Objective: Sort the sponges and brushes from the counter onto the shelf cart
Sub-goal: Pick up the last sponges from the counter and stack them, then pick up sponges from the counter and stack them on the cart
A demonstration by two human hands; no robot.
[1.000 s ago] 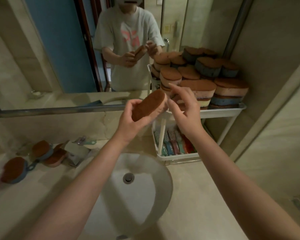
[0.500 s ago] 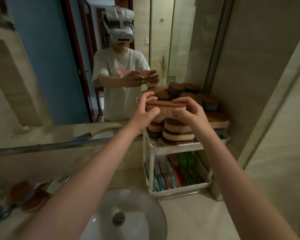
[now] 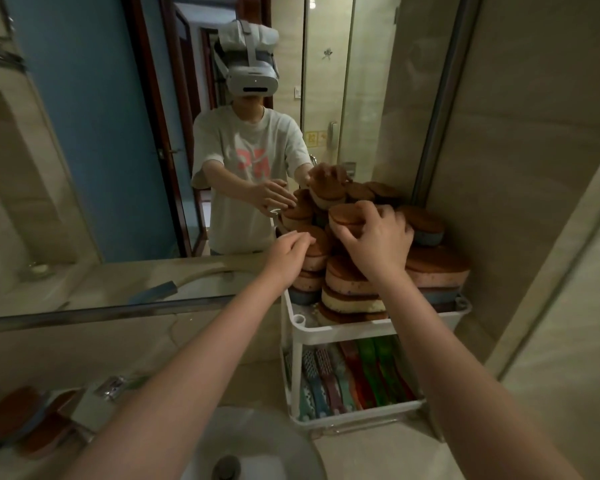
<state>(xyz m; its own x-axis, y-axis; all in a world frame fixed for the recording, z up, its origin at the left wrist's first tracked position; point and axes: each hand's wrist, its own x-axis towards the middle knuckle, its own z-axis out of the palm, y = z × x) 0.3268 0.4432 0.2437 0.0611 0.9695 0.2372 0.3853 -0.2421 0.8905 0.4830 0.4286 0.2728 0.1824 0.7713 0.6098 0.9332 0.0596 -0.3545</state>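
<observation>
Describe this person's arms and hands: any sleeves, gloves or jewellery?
The left arm and right arm are bare; the left hand and right hand wear no gloves, rings or watch that I can see. The mirror shows a pale short-sleeved T-shirt with a pink print.

Your brown-topped sponge [image 3: 347, 216] lies flat on the pile [image 3: 352, 296] heaped on the white cart's [image 3: 361, 329] upper shelf, gripped from above by your right hand [image 3: 378, 244]. Brushes [image 3: 357, 375] in mixed colours lie side by side on the lower shelf. More brown sponges [image 3: 21, 417] rest on the counter [image 3: 378, 455], well apart at the far left.
</observation>
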